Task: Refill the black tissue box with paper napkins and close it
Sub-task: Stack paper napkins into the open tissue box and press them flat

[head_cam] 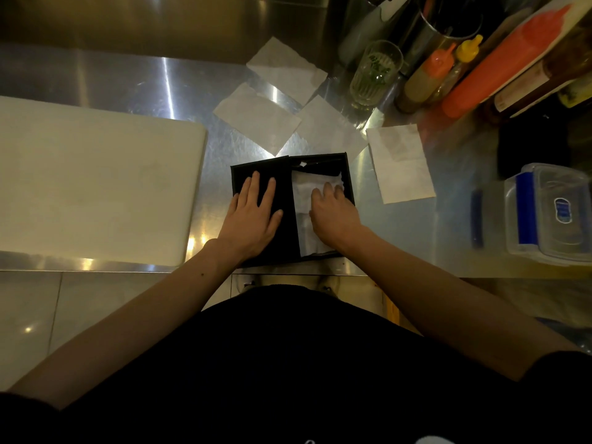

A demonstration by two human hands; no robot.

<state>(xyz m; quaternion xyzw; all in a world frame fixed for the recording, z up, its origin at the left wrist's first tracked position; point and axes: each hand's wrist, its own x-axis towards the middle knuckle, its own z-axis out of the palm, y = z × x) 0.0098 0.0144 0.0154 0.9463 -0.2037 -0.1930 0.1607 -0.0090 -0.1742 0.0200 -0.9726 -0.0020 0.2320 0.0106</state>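
Observation:
The black tissue box (347,174) lies open at the front edge of the steel counter, its lid (285,187) folded out flat to the left. White paper napkins (302,193) fill the right half. My left hand (253,216) rests flat on the lid, fingers spread. My right hand (333,209) presses down on the napkins inside the box, fingers curled over them. Several loose napkins lie on the counter behind and right of the box, one of them a single napkin (400,163) close to the box's right side.
A white cutting board (96,181) covers the counter's left side. A drinking glass (374,73), squeeze bottles (429,78), a metal canister (445,30) and a clear plastic container with blue clips (551,213) stand at the right. The counter's front edge runs just below the box.

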